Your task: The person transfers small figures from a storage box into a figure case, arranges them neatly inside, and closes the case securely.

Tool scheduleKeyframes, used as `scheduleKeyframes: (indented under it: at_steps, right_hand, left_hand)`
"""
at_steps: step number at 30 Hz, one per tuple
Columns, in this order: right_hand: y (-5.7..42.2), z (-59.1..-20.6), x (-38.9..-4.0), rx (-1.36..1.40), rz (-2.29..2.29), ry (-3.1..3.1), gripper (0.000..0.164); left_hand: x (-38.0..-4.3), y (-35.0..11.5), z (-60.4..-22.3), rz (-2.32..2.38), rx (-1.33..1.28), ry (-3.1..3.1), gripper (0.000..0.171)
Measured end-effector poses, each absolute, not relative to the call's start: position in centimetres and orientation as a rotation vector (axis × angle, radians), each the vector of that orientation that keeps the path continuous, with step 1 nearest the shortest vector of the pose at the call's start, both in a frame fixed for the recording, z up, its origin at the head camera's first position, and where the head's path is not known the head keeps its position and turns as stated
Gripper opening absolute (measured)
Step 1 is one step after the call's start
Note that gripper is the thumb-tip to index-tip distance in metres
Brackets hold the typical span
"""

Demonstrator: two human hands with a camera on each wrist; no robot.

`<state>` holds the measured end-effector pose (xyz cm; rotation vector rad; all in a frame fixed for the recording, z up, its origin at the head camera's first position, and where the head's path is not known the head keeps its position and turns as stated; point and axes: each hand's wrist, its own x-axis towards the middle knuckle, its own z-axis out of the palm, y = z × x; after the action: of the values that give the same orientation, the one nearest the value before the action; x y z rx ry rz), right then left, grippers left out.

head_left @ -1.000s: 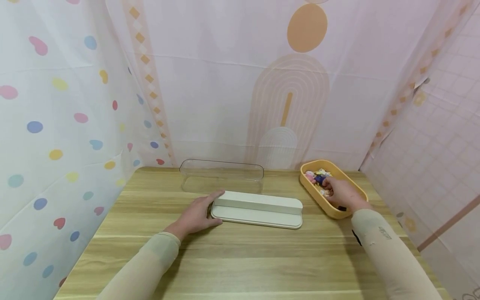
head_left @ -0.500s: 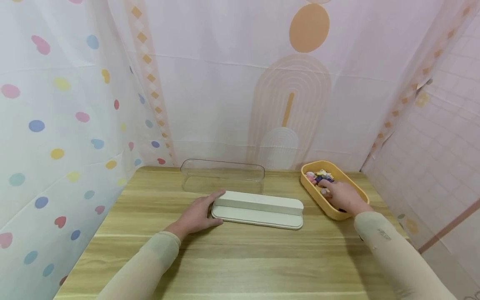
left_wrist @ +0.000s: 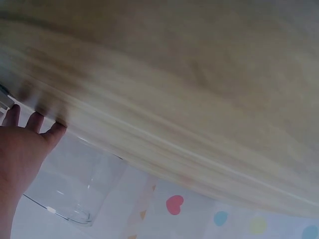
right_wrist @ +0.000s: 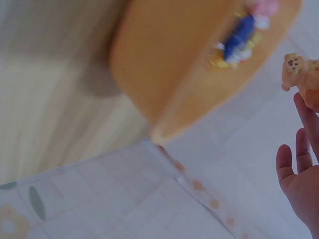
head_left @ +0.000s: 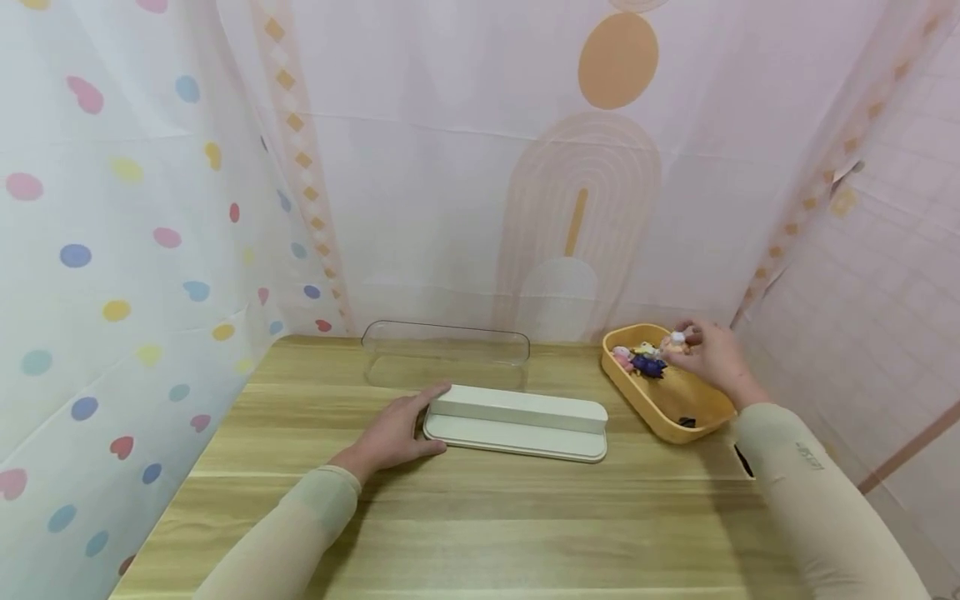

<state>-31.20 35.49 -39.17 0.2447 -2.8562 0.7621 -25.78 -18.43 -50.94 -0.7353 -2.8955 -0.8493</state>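
On the left, the left hand (head_left: pixel 390 429) is resting against the near end of a cream stepped base (head_left: pixel 517 431), its fingers reaching out fairly straight and the thumb lying by the front edge; they are touching it rather than curling round it. Just behind the base, a clear plastic case (head_left: pixel 446 354) is standing apart from it on the wooden table (head_left: pixel 480 517). Farther right, a yellow tray (head_left: pixel 633 402) is holding what is left of the small figures: a pink one (head_left: pixel 622 358), a dark blue one (head_left: pixel 649 365) and a yellow-and-white one (head_left: pixel 643 348) are lying bunched toward its far end, while a small dark object (head_left: pixel 686 422), too small to identify, is lying toward its near end. At the right, the right hand (head_left: pixel 712 354) is pinching an orange bear figure (right_wrist: pixel 300 77) between thumb and fingertips, holding it up at the tray's far right rim. The work is looking barely begun: the bear is already off the tray floor, the others are lying in there untouched, and no figure is showing anywhere beyond the tray and this hand.
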Motion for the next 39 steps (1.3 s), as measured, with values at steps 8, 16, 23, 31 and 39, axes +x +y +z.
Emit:
scheduleKeyframes:
  at_steps: [8, 16, 23, 31, 39]
  right_hand:
    - [35.1, -35.2, -31.5, 0.117, 1.049, -2.786, 0.068]
    - [31.8, -33.5, -32.4, 0.197, 1.172, -2.747, 0.062]
    - [28.0, -33.6, -33.2, 0.384, 1.283, -2.732, 0.053]
    - [23.3, -34.0, -33.4, 0.53, 1.351, -2.759, 0.05]
    - [19.9, -35.3, -33.3, 0.675, 1.422, -2.714, 0.047]
  left_hand:
    - [-26.0, -18.6, -51.0, -0.891, -0.765, -2.873, 0.098]
    - [-25.9, -18.5, -50.9, -0.947, -0.764, -2.891, 0.096]
    - [-26.0, -18.3, -50.8, -0.952, -0.762, -2.895, 0.095]
    - [-26.1, -18.2, -50.7, -0.958, -0.766, -2.901, 0.095]
    - [-26.3, -18.4, -51.1, -0.964, -0.762, -2.895, 0.096]
